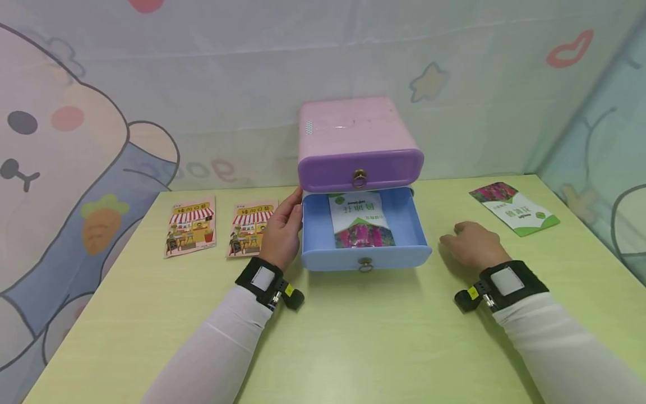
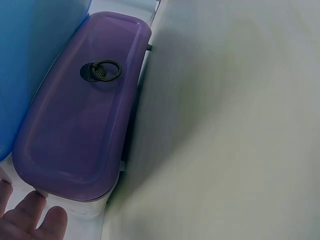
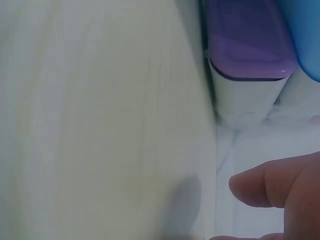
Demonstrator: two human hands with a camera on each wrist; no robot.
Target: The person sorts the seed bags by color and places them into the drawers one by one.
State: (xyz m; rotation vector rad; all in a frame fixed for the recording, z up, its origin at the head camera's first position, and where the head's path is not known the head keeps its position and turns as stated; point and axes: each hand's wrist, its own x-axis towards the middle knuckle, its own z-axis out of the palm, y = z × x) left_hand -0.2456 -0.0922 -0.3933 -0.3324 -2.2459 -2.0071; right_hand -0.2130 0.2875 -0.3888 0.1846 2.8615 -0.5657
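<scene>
A small drawer cabinet [image 1: 353, 120] has a pink top and a purple upper drawer [image 1: 328, 173], which is closed. Below that, the blue drawer [image 1: 333, 259] is pulled out, and a seed packet [image 1: 362, 219] with pink flowers lies inside. My left hand [image 1: 282, 238] rests against the cabinet's left side, fingers extended along it. In the left wrist view its fingertips are by the corner of a closed purple lower drawer [image 2: 70, 130] with a ring pull. Right of the blue drawer, my right hand [image 1: 473, 246] hovers over the table, fingers loosely bent and holding nothing.
Two shop-front packets, one at the far left [image 1: 190, 227] and another [image 1: 244, 233] partly behind my left hand, lie on the table [image 1: 353, 336]. A green-and-white flower packet [image 1: 520, 210] lies at the right. A printed cloth [image 1: 242, 84] hangs behind the cabinet.
</scene>
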